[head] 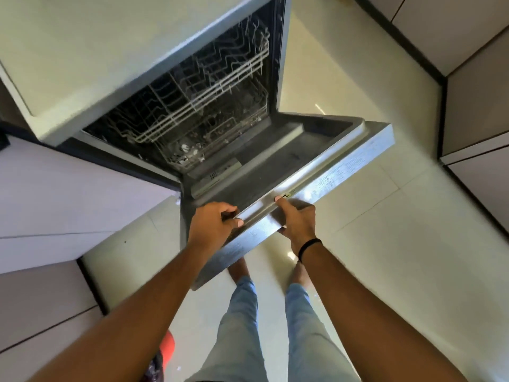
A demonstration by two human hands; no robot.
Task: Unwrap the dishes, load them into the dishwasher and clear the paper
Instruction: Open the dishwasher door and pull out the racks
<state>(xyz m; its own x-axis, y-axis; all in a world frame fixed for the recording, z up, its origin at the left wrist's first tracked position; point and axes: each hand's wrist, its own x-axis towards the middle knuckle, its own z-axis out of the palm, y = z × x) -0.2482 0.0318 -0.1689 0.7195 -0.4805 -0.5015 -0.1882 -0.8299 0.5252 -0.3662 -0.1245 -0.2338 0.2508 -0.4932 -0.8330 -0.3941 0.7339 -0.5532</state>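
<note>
Two hands gripped the top edge of the dishwasher door, which hung partly lowered in front of the open dishwasher; its wire racks looked empty, and no dishes or paper showed. Left hand and right hand had fingers curled tight over the rim. Letting go early could have dropped the door hard onto its hinges.

Brushed-metal dishwasher door; glossy floor tiles
</note>
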